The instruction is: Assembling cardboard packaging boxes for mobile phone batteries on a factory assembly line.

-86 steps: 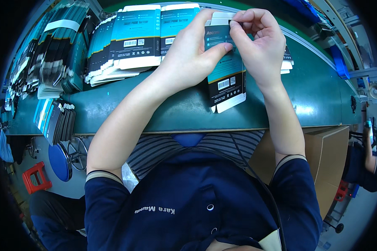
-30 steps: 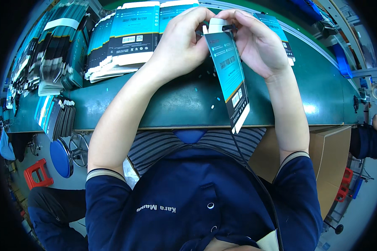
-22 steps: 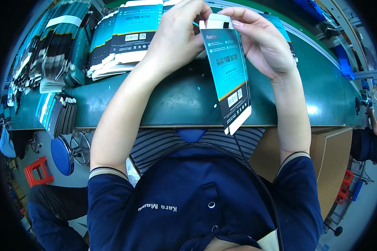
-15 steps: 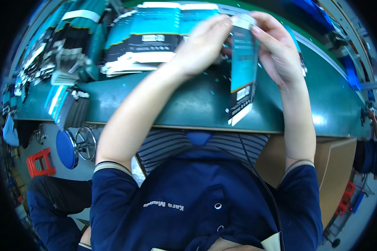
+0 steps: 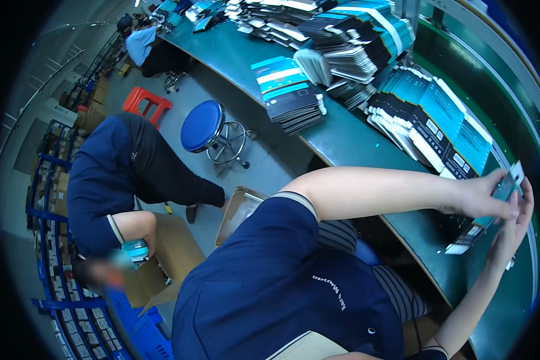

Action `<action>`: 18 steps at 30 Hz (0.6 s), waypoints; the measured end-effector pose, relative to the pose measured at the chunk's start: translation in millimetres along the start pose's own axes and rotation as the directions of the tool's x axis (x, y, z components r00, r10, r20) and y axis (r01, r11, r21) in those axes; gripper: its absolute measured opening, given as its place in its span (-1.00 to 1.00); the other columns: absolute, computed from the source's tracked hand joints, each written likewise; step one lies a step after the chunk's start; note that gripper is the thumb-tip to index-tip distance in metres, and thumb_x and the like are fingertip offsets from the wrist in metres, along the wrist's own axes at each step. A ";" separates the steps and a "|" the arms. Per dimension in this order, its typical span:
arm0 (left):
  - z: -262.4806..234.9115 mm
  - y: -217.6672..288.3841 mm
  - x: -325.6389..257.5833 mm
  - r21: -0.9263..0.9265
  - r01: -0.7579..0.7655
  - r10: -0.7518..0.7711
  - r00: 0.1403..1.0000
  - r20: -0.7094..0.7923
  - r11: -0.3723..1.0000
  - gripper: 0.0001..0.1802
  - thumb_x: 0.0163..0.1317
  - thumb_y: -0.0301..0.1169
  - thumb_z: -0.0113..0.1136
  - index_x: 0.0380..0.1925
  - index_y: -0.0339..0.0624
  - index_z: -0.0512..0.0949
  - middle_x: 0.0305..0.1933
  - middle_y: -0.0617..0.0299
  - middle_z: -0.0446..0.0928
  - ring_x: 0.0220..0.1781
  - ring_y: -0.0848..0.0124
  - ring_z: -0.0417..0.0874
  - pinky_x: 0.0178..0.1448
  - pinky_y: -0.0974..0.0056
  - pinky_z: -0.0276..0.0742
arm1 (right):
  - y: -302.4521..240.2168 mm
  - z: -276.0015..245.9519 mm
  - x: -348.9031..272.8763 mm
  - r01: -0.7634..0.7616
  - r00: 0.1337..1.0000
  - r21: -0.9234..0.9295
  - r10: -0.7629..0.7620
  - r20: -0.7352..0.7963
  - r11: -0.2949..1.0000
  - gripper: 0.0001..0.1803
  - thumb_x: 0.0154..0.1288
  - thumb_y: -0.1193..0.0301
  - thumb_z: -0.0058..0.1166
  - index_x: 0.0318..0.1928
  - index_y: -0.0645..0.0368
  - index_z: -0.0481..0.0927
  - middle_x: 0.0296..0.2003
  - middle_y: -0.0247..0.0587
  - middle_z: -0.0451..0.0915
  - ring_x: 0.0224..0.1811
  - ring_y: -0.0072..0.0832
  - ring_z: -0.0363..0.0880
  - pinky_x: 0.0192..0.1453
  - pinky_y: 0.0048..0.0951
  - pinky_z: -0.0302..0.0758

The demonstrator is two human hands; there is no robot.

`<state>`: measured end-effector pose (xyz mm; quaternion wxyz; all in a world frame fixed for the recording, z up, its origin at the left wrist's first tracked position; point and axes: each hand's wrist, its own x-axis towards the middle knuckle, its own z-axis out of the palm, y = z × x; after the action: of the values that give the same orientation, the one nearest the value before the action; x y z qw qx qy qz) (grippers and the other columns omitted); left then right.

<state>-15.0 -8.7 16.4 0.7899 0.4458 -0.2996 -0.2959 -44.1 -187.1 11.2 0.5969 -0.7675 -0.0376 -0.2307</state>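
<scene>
At the right edge of the view my left hand (image 5: 483,198) and my right hand (image 5: 513,231) both grip one flat teal and black retail box (image 5: 489,210) with a white hang tab, tilted above the green workbench (image 5: 342,138). The left hand pinches its upper part, while the right hand supports it from below and behind. Just beyond my hands lies a fanned row of the same teal and black boxes (image 5: 429,117) on the bench.
More piles of flat boxes (image 5: 288,93) and dark bundled packs (image 5: 348,45) crowd the bench. A blue round stool (image 5: 203,125) and a red stool (image 5: 145,102) stand on the floor. A co-worker (image 5: 120,180) bends over an open cardboard carton (image 5: 171,252); another sits far off.
My head has turned far to the left, so the hands and box slid to the right edge and the floor, stools and co-worker came into view. Both hands still grip the box.
</scene>
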 end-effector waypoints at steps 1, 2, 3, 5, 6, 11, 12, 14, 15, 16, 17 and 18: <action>-2.3 -0.8 4.6 -0.072 -0.119 0.113 0.990 -0.086 0.990 -0.11 0.13 -0.20 0.39 0.31 -0.22 0.05 0.00 0.11 0.47 0.06 0.40 0.49 0.17 0.29 0.42 | 3.3 -2.6 3.4 0.006 1.000 -0.008 -0.006 0.002 1.000 -0.54 0.42 0.25 0.02 0.23 0.19 0.39 0.12 -0.21 0.45 0.13 -0.46 0.44 0.24 -0.45 0.33; -5.7 5.6 8.0 -0.028 -0.177 0.171 0.975 -0.140 0.984 -0.16 0.15 -0.24 0.37 0.29 -0.20 0.06 -0.03 0.13 0.49 0.03 0.39 0.52 0.13 0.29 0.46 | 8.8 -9.9 6.3 0.012 1.000 -0.023 -0.012 -0.006 1.000 -0.53 0.44 0.20 -0.01 0.21 0.21 0.40 0.04 -0.24 0.49 0.03 -0.52 0.47 0.16 -0.50 0.37; -10.6 13.3 6.9 -0.097 -0.188 0.174 0.975 -0.136 0.977 -0.20 0.17 -0.25 0.35 0.28 -0.19 0.09 -0.04 0.14 0.50 0.02 0.39 0.54 0.11 0.28 0.49 | 20.6 -21.7 9.2 -0.130 0.990 -0.007 0.130 0.057 0.992 -0.54 0.48 0.07 -0.12 0.08 0.22 0.50 -0.21 -0.35 0.51 -0.23 -0.64 0.38 -0.10 -0.58 0.32; -19.5 19.7 8.8 -0.165 -0.200 0.179 0.975 -0.135 0.966 -0.25 0.19 -0.26 0.32 0.28 -0.19 0.13 -0.04 0.14 0.52 0.01 0.38 0.56 0.08 0.28 0.52 | 9.8 -10.9 7.4 -0.242 0.959 -0.078 0.250 0.134 0.967 -0.55 0.49 0.05 -0.15 -0.03 0.20 0.53 -0.30 -0.39 0.48 -0.30 -0.67 0.32 -0.17 -0.59 0.25; -24.0 15.6 12.8 -0.187 -0.204 0.163 0.964 -0.212 0.961 -0.30 0.21 -0.25 0.31 0.24 -0.20 0.19 -0.04 0.15 0.52 0.01 0.38 0.58 0.07 0.27 0.53 | 5.8 -7.0 6.4 -0.341 0.908 -0.157 0.368 0.198 0.927 -0.53 0.50 0.03 -0.19 -0.14 0.19 0.57 -0.39 -0.42 0.45 -0.37 -0.69 0.25 -0.24 -0.61 0.19; -21.7 22.4 10.3 -0.140 -0.097 0.066 0.975 -0.211 0.985 -0.41 0.23 -0.11 0.28 0.13 -0.22 0.35 -0.05 0.17 0.53 -0.01 0.41 0.58 0.06 0.27 0.54 | 8.2 -3.9 -0.4 -0.309 0.849 -0.103 0.323 0.418 0.945 -0.57 0.51 0.10 -0.14 -0.33 0.17 0.57 -0.43 -0.45 0.55 -0.42 -0.78 0.38 -0.27 -0.65 0.31; -21.6 22.4 10.0 -0.164 -0.130 0.089 0.968 -0.236 0.978 -0.41 0.26 -0.03 0.21 0.09 -0.25 0.37 -0.05 0.16 0.53 -0.01 0.43 0.58 0.06 0.28 0.54 | 2.7 1.6 -3.4 -0.379 0.861 -0.026 0.363 0.355 0.925 -0.59 0.50 0.12 -0.12 -0.33 0.18 0.59 -0.44 -0.45 0.57 -0.45 -0.80 0.40 -0.30 -0.69 0.32; -20.7 20.7 12.4 -0.210 -0.193 0.131 0.952 -0.276 0.958 -0.36 0.32 0.12 0.05 0.02 -0.30 0.40 -0.04 0.14 0.53 -0.01 0.47 0.57 0.05 0.30 0.54 | -0.3 4.9 -5.7 -0.437 0.868 0.058 0.404 0.287 0.897 -0.60 0.50 0.15 -0.10 -0.33 0.18 0.60 -0.45 -0.45 0.60 -0.47 -0.82 0.42 -0.33 -0.72 0.33; -22.2 14.8 16.3 -0.166 -0.235 0.173 0.931 -0.322 0.958 -0.41 0.38 0.09 -0.04 -0.04 -0.30 0.43 -0.11 0.15 0.55 -0.06 0.48 0.59 0.02 0.34 0.55 | 5.5 1.3 -5.7 -0.409 0.869 0.056 0.370 0.328 0.911 -0.60 0.50 0.15 -0.10 -0.32 0.19 0.61 -0.44 -0.43 0.62 -0.45 -0.82 0.46 -0.30 -0.72 0.36; -22.4 14.0 15.4 -0.165 -0.235 0.174 0.932 -0.317 0.958 -0.41 0.38 0.09 -0.04 -0.04 -0.30 0.43 -0.11 0.15 0.55 -0.06 0.48 0.59 0.02 0.34 0.55 | 8.4 -2.0 -4.7 -0.380 0.868 0.056 0.336 0.366 0.923 -0.60 0.50 0.16 -0.10 -0.31 0.19 0.63 -0.42 -0.41 0.64 -0.44 -0.82 0.49 -0.28 -0.72 0.39; -22.4 13.8 14.6 -0.177 -0.248 0.177 0.923 -0.343 0.952 -0.45 0.40 0.06 -0.05 -0.06 -0.30 0.44 -0.15 0.16 0.56 -0.11 0.48 0.60 0.00 0.34 0.55 | 8.2 -4.8 -2.3 -0.397 0.840 0.080 0.327 0.433 0.914 -0.67 0.48 0.21 -0.07 -0.20 0.23 0.61 -0.33 -0.34 0.65 -0.33 -0.76 0.55 -0.17 -0.70 0.44; -21.6 14.2 14.0 -0.189 -0.262 0.179 0.913 -0.367 0.946 -0.48 0.42 0.02 -0.06 -0.08 -0.30 0.45 -0.19 0.17 0.57 -0.16 0.49 0.61 -0.03 0.35 0.55 | 9.4 -1.6 -4.6 -0.394 0.843 0.081 0.325 0.428 0.916 -0.67 0.48 0.21 -0.07 -0.20 0.23 0.61 -0.33 -0.34 0.65 -0.33 -0.76 0.55 -0.17 -0.70 0.44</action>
<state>12.7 -1.5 22.8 0.9056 0.3573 -0.1680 -0.1549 -45.5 -190.3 1.2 0.6703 -0.7393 -0.0348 0.0539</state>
